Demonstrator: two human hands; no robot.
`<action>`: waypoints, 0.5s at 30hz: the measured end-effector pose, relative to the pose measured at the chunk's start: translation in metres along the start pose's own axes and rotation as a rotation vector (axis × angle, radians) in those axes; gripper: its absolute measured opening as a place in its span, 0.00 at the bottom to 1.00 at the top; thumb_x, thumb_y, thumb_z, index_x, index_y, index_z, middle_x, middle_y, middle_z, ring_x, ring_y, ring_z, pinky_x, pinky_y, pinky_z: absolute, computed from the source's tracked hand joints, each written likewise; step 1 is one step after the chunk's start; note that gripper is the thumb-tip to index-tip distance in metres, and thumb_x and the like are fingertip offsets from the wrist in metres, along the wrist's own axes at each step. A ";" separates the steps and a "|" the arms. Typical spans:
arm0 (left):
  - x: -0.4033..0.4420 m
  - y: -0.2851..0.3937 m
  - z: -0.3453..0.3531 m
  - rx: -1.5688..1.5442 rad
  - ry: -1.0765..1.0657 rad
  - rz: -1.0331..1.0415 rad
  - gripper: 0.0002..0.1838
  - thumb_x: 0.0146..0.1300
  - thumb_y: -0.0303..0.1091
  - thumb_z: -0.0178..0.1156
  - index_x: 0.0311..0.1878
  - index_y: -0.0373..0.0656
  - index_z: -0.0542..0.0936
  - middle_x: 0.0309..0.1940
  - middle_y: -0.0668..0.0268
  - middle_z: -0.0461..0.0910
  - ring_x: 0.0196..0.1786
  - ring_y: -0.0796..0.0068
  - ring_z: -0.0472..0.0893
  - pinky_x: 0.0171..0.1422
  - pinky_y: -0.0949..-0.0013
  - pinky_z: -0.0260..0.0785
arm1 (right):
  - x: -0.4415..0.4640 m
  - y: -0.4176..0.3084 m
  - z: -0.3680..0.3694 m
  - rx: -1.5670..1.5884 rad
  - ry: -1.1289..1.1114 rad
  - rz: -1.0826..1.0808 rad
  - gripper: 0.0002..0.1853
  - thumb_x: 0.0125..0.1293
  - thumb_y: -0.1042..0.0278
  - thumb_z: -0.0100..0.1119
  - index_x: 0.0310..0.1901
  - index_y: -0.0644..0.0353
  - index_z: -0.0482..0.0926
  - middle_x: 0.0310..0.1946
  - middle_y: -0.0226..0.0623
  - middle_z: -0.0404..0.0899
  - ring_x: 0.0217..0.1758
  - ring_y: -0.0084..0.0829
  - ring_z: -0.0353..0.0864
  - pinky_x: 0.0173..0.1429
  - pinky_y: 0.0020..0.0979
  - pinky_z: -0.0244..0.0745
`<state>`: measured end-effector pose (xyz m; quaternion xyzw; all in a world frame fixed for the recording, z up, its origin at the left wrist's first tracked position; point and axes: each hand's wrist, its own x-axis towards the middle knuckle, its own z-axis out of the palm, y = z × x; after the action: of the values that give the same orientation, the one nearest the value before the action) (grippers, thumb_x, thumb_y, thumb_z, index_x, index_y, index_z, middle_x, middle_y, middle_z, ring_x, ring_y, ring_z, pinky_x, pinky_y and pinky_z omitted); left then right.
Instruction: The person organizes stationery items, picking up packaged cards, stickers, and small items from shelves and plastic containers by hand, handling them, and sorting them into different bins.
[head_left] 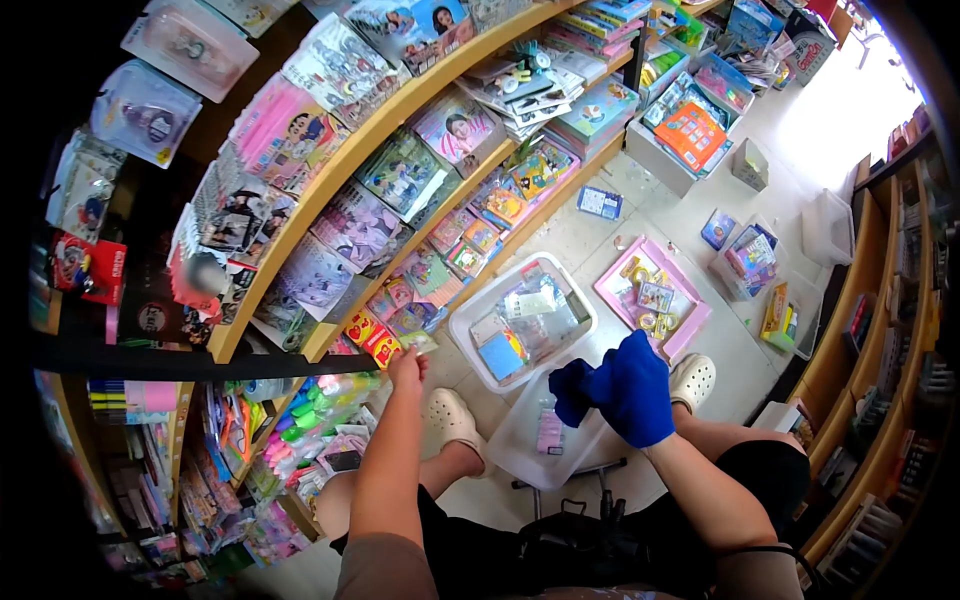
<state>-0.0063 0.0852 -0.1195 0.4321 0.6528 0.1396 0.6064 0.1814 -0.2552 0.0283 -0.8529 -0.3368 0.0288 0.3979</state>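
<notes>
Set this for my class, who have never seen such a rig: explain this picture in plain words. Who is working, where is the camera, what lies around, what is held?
There is no machine here, only a person. The single picture comes from a camera on their head, looking down.

The left hand, bare, touches red-and-yellow packets on a low shelf. The right hand is covered in blue, with darker blue fabric bunched at its fingers; whether either grip is closed is unclear.

Wooden shelves hold picture-covered booklets. On the floor are a white tub and a pink tray, both holding small items.
</notes>
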 end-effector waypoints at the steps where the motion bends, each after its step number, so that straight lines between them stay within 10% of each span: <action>1: 0.012 0.002 0.001 -0.028 0.042 0.008 0.08 0.66 0.37 0.53 0.33 0.45 0.70 0.19 0.69 0.76 0.15 0.81 0.71 0.13 0.78 0.55 | 0.003 0.004 -0.002 -0.171 -0.039 -0.092 0.15 0.52 0.67 0.64 0.26 0.63 0.66 0.18 0.41 0.70 0.22 0.42 0.73 0.27 0.33 0.67; 15: 0.161 0.058 -0.003 -0.413 0.121 0.108 0.11 0.67 0.38 0.53 0.34 0.39 0.71 0.20 0.65 0.77 0.15 0.79 0.71 0.14 0.80 0.57 | -0.003 0.015 0.002 0.461 -0.325 0.539 0.16 0.55 0.78 0.57 0.44 0.68 0.65 0.28 0.38 0.76 0.28 0.37 0.77 0.34 0.27 0.72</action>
<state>0.0311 0.2381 -0.1858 0.3238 0.6215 0.3283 0.6334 0.1873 -0.2628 0.0160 -0.7834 -0.1439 0.3420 0.4987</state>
